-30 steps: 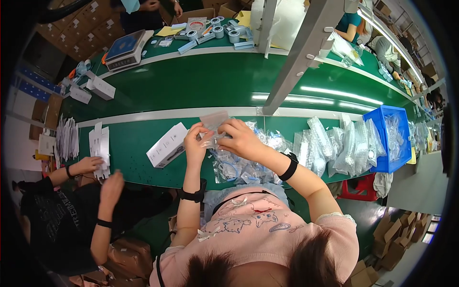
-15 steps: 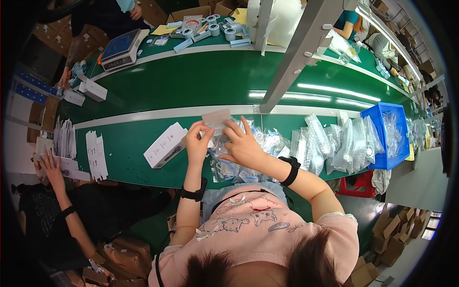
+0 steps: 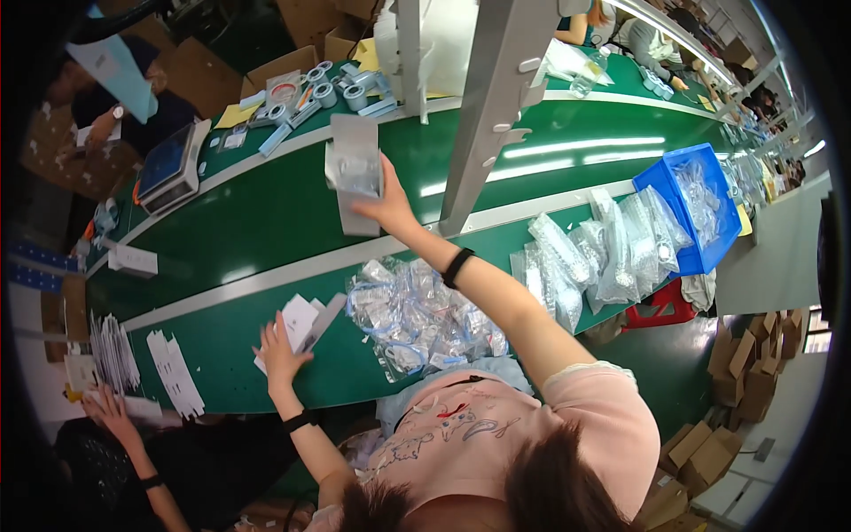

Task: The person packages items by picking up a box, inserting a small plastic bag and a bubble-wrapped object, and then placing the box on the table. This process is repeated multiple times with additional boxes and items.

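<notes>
A long pale grey-white box (image 3: 356,217) is up above the far part of the bench, with my right hand (image 3: 383,200) gripping its right side. Crumpled clear plastic shows at its middle. Down at the left, my left hand (image 3: 282,356) has its fingers spread against the near side of a white carton (image 3: 304,321) with flaps standing out. Between my arms lies a pile of clear plastic bags (image 3: 417,310) with white and blue parts inside, close to my body.
Bubble-wrap pouches (image 3: 612,253) lie right, beside a blue bin (image 3: 709,257) of clear bags. A grey metal post (image 3: 479,115) rises from the bench. Flat white cartons (image 3: 173,372) lie left, near a co-worker's hand (image 3: 111,412). A scale (image 3: 173,173) stands at the far left.
Both hands have left the bag pile. My right hand has gone up and away with the grey-white box; my left has moved left to the white carton. The view has shifted.
</notes>
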Demonstrator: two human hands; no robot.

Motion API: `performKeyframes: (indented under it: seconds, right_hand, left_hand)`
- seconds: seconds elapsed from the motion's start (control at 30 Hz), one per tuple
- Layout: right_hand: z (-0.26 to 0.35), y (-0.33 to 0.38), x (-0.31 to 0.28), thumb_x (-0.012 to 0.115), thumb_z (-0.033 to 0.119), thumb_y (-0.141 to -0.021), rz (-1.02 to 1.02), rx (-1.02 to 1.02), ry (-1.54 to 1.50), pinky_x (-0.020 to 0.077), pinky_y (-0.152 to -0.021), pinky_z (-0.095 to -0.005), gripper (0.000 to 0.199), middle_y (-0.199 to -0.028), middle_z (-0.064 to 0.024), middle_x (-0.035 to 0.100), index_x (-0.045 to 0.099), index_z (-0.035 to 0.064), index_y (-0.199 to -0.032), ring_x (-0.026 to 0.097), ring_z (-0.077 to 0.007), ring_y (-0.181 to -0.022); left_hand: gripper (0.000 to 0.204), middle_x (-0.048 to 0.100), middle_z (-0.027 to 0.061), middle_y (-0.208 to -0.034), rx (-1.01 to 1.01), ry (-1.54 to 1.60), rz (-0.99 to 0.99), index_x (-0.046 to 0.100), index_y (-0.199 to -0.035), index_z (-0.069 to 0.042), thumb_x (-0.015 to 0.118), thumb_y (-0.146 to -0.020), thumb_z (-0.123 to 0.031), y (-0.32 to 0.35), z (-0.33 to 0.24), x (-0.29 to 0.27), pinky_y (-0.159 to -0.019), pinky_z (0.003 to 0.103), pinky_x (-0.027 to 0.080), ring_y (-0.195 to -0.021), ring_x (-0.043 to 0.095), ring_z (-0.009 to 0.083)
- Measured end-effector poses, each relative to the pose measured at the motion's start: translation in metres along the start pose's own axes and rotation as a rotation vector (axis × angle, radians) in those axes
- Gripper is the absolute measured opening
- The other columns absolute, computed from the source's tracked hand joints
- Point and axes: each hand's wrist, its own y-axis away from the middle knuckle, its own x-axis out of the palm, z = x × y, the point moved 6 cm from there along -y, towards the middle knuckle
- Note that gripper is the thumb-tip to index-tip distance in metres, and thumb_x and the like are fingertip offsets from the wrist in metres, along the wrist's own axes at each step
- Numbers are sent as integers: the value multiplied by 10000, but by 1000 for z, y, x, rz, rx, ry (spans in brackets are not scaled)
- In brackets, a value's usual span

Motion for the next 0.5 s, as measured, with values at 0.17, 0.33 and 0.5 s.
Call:
performKeyframes:
  seconds: [0.17,0.33,0.5]
  right_hand:
    - [-46,-38,-28,719,87,-536,-325,-87,499,315,-960,-369,960,-1197,-184,396,169,31,-1321,395,-332,-1110]
    - [-28,21,-11,692,130,-585,-311,53,554,243,-1006,-393,928,-1251,-253,305,146,16,-1327,309,-386,-1161]
    - [10,128,-41,608,233,-646,649,358,699,440,-756,-408,284,-824,-180,592,609,38,-853,565,-334,-824]
  left_hand:
    - [1112,361,178,-1191,-219,183,225,120,-1350,-136,798,-472,-203,19,-24,37,-849,491,357,-1069,386,372]
    - [1088,305,172,-1259,-127,299,82,132,-1350,-154,788,-484,-206,33,-18,55,-867,494,351,-1105,364,379]
    - [1095,299,185,-1263,-68,438,120,142,-1347,-132,790,-465,-130,13,-52,35,-874,479,352,-1103,359,383]
